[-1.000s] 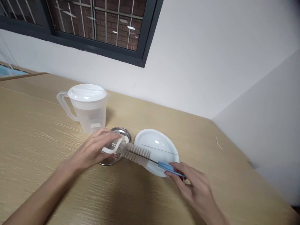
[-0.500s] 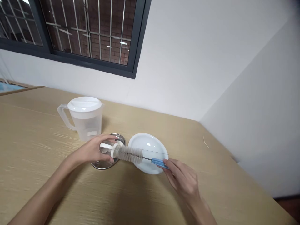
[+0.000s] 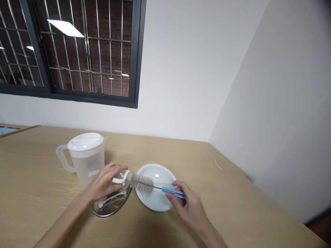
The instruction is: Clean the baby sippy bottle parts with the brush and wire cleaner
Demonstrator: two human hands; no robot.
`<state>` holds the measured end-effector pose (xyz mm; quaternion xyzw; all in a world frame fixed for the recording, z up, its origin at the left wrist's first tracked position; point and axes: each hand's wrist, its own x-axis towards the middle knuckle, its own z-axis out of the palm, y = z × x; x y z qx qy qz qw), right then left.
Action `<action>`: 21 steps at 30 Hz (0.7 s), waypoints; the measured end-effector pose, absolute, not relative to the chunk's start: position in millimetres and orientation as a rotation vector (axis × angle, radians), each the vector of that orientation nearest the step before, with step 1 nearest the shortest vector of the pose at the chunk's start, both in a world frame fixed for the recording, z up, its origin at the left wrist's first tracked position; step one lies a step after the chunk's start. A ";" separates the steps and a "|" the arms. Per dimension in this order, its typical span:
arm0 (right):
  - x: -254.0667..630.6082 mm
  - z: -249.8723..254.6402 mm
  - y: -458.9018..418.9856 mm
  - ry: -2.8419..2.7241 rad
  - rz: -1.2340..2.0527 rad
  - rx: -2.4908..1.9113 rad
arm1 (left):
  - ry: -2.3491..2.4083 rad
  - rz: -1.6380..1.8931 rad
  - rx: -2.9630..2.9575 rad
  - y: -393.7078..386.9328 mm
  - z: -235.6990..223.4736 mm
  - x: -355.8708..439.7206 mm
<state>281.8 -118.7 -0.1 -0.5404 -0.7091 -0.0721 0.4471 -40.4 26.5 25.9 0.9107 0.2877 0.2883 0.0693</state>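
You've got a lidded translucent pitcher (image 3: 89,165) sitting on the left of the tabletop (image 3: 147,150), handle pointing left. Far left, up on your pale back wall (image 3: 181,69), there's a dark-framed window (image 3: 71,51) with metal bars (image 3: 99,51) and bricks (image 3: 117,57) showing, plus a bright light reflection (image 3: 66,27). Over on the right, you've a side wall (image 3: 279,103) and a thin pale strip (image 3: 217,163) lying flat. Something blue (image 3: 6,130) peeks in far left, can't tell what.

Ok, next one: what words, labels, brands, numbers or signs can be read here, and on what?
No readable text.
Jug: a pale label low on its side; any print is too small and blurred to read.
Brush and plate: no lettering that I can make out.
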 end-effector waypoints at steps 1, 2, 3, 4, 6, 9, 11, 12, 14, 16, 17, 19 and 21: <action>282.0 0.0 -118.9 -1.806 -0.329 -1.256 | 0.855 0.871 2.748 26.8 23.8 -41.0; 282.1 1.1 -119.7 -1.858 -0.476 -1.170 | 0.855 0.878 2.742 27.0 22.3 -42.1; 282.2 3.1 -121.0 -1.907 -0.597 -1.096 | 0.851 0.876 2.732 26.9 21.4 -43.8; 282.2 5.6 -122.7 -1.947 -0.689 -1.039 | 0.844 0.876 2.722 26.4 20.8 -45.7; 281.7 10.7 -125.8 -1.996 -0.772 -0.975 | 0.830 0.880 2.706 24.3 20.6 -49.5; 279.4 12.7 -126.7 -2.013 -0.719 -0.970 | 0.795 0.915 2.714 19.5 19.3 -53.4; 277.4 8.8 -124.9 -1.982 -0.599 -0.997 | 0.774 0.956 2.732 16.5 16.6 -54.4; 276.6 5.8 -123.7 -1.962 -0.520 -1.019 | 0.766 0.981 2.745 15.4 14.7 -54.6; 275.8 -0.2 -121.8 -1.930 -0.364 -1.075 | 0.762 1.037 2.770 13.8 10.6 -54.6; 276.0 -4.9 -120.8 -1.927 -0.226 -1.153 | 0.756 1.092 2.795 12.9 7.4 -54.6; 276.2 -6.5 -120.5 -1.932 -0.171 -1.194 | 0.754 1.110 2.804 12.6 6.5 -54.8; 276.5 -8.0 -120.4 -1.946 -0.128 -1.240 | 0.765 1.112 2.811 11.7 6.4 -55.4; 276.3 -7.9 -120.2 -1.963 -0.220 -1.219 | 0.816 1.059 2.790 10.4 8.3 -56.6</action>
